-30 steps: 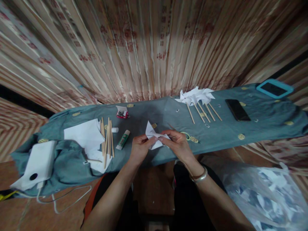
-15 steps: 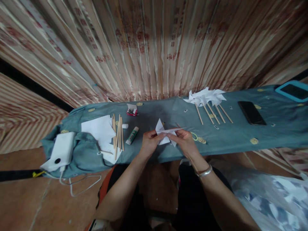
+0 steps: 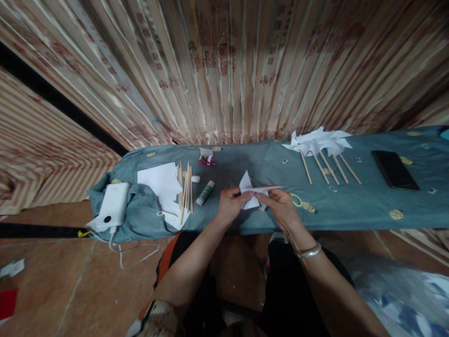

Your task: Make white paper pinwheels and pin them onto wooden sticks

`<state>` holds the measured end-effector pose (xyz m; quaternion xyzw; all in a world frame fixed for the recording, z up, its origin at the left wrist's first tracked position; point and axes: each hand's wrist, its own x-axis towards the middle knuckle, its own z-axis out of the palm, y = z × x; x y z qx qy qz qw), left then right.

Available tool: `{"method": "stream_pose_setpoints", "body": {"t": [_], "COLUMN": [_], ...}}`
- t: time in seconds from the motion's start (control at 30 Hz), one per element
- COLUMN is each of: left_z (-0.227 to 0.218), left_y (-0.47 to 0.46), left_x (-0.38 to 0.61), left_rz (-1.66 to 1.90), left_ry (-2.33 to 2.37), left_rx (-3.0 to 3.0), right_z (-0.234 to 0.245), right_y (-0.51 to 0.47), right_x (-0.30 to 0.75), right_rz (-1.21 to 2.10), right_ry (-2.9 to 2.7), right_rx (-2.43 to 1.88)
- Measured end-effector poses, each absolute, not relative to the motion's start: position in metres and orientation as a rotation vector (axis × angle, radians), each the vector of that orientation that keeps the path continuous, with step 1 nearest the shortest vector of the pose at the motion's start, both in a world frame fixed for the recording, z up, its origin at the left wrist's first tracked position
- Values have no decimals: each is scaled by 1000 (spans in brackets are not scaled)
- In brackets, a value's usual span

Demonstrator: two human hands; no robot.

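Both hands pinch a white paper pinwheel (image 3: 249, 202) above the near edge of the cloth-covered table. My left hand (image 3: 229, 206) grips its left side, thumb near the centre. From the other side, my right hand (image 3: 282, 208) presses its thumb toward the same middle. One pointed blade stands up; another points right over the right fingers. Behind the right hand, a pair of scissors with a pale green handle (image 3: 297, 200) lies partly hidden. A green and white glue stick (image 3: 205, 193) rests left of my left hand, with a white cap (image 3: 195, 179) close by.
Wooden sticks (image 3: 185, 189) lie beside and partly over white paper sheets (image 3: 159, 180). A small red box (image 3: 206, 157) stands open at the back. Finished pinwheels on sticks (image 3: 321, 142) and a black phone (image 3: 395, 170) are to the right. A white power bank (image 3: 114, 203) with a cable sits far left.
The view has swung left, so the table's things appear farther right. Both hands still hold the paper pinwheel, its right blade now flatter and pointing right.
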<state>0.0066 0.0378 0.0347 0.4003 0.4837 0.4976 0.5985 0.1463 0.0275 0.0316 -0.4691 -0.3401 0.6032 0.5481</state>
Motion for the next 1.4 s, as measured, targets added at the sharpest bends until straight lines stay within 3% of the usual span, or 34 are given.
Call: {"method": "stream_pose_setpoints", "body": {"t": [1.4], "left_z": [32], "left_y": [36], "left_x": [-2], "left_rz": [1068], "left_ry": [1102], "left_rx": [950], "right_z": [36], "right_y": [28], "right_x": [154], "right_rz": [1503], "right_ry": [-1024], "right_rx": [-1112]}}
